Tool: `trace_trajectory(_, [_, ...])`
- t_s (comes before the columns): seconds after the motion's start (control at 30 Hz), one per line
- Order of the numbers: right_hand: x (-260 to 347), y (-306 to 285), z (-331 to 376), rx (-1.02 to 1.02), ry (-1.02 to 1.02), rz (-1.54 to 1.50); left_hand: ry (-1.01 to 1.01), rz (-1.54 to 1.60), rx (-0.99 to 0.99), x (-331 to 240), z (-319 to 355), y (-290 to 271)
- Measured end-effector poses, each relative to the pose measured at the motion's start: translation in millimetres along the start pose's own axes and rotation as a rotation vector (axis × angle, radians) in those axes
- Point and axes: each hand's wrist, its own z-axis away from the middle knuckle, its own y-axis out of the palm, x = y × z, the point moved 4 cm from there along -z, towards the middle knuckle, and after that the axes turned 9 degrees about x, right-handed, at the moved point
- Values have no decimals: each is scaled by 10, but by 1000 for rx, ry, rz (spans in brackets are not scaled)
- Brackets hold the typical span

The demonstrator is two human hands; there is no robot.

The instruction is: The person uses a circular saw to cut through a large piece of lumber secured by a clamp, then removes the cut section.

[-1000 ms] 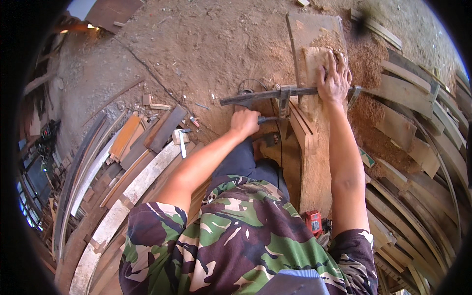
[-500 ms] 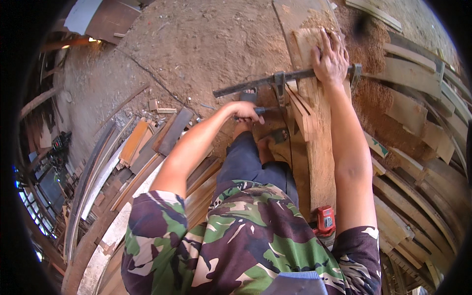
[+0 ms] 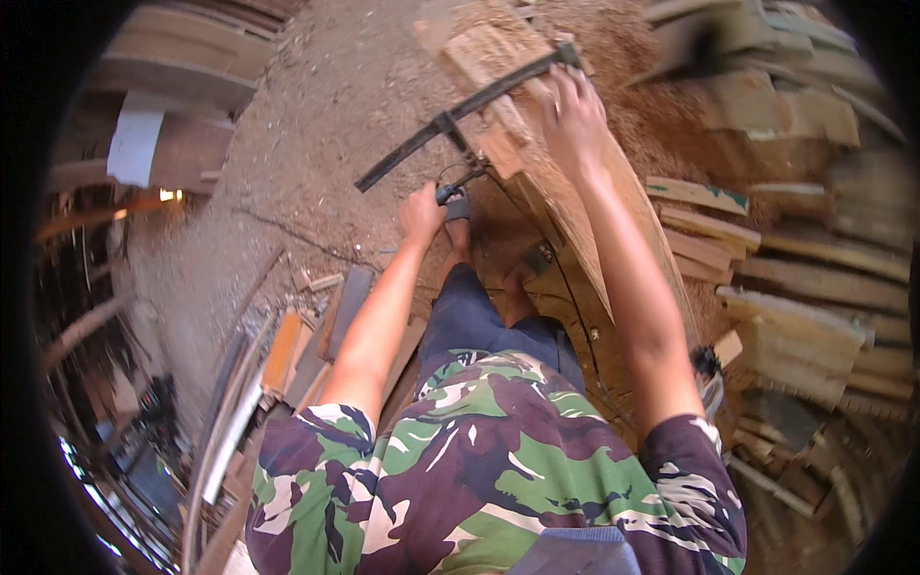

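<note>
Over a long wooden board (image 3: 628, 206) lies a dark metal bar clamp (image 3: 407, 153), its bar slanting across the wood. My left hand (image 3: 420, 213) is closed round the clamp's handle, beside the board's left edge. On the board's far part, my right hand (image 3: 577, 125) reaches forward with fingers stretched and thumb apart. Its fingertips are at the clamp's end jaw; blur hides how firmly they touch. Short wooden pieces (image 3: 500, 150) sit at the board's left edge, near the clamp's sliding jaw. A thin dark cable runs down beside the board.
Stacked timber (image 3: 810, 335) fills the right side, with sawdust (image 3: 661, 129) heaped beyond the board. Offcuts and planks (image 3: 278, 355) lie at the left on the dirt floor (image 3: 326, 125). My sandalled feet stand near the board. A dark object (image 3: 706, 362) shows beside my right forearm.
The view has turned, so the board and clamp now slant. My right hand has moved from beyond the bar to its near side. My left hand still grips the handle.
</note>
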Motion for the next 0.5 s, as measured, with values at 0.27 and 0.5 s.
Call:
trace_trajectory(0.27, [-218, -2066, 3874, -412, 578, 504, 663, 422, -431, -1172, 413, -996])
trace_trajectory(0.5, [-387, -2101, 4883, -673, 811, 591, 593, 282, -385, -1595, 345, -1320])
